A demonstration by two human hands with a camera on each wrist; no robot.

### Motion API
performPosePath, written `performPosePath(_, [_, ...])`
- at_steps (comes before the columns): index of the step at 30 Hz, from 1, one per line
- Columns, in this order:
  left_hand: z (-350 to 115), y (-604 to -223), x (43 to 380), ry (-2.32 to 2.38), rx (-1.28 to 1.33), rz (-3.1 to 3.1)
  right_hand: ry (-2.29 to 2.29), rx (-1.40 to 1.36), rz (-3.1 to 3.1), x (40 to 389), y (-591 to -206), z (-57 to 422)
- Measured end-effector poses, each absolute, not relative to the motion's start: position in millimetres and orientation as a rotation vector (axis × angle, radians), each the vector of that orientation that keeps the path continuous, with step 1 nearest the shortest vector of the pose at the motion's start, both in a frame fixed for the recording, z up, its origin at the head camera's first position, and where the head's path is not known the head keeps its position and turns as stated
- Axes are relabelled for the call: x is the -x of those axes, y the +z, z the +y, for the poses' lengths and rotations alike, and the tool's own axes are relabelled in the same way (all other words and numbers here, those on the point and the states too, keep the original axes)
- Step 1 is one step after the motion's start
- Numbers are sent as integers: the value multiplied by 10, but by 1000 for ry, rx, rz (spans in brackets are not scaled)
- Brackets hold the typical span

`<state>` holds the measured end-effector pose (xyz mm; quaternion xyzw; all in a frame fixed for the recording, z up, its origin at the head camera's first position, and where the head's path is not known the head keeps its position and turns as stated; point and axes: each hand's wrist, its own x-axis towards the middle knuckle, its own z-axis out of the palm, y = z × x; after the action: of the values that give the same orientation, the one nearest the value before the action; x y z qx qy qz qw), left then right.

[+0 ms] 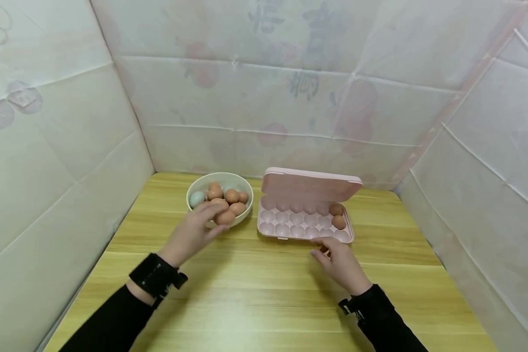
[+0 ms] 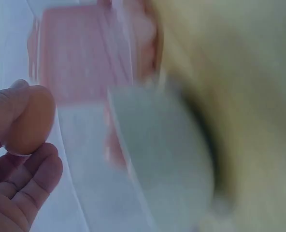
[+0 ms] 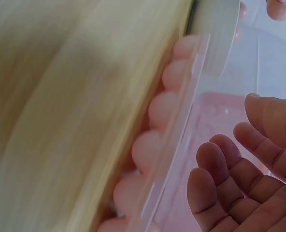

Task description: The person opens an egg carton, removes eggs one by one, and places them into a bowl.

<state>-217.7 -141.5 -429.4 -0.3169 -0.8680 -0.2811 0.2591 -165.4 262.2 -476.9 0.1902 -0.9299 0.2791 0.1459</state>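
My left hand pinches a brown egg between thumb and fingers, just above the front rim of a pale bowl. Inside the bowl lie several brown eggs and one pale blue-green egg. To the right stands a pink egg carton with its lid raised. Two brown eggs sit in cups at the carton's right end. Beside the carton's front edge hovers my right hand, fingers loosely bent, holding nothing; the right wrist view shows a gap between thumb and fingertips.
Bowl and carton stand side by side near the back of a wooden table. Pale printed sheeting walls in the back and both sides. A black band circles each wrist.
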Motion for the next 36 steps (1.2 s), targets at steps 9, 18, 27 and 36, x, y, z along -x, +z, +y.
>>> performPosePath(9, [-1801, -3856, 2840, -670, 541, -2797, 817, -521, -2659, 1782, -4695, 2880])
performPosePath(18, [-1721, -3903, 3286, -381, 556, -2868, 741, -428, -2649, 2025, -4636, 3073])
performPosePath(27, [-1705, -3962, 3439, -248, 437, -2950, 751, -261, -2772, 2233, -4581, 3220])
performPosePath(36, [-1728, -4117, 3518, -255, 400, -2932, 747, -136, -2894, 2496, -4609, 3262])
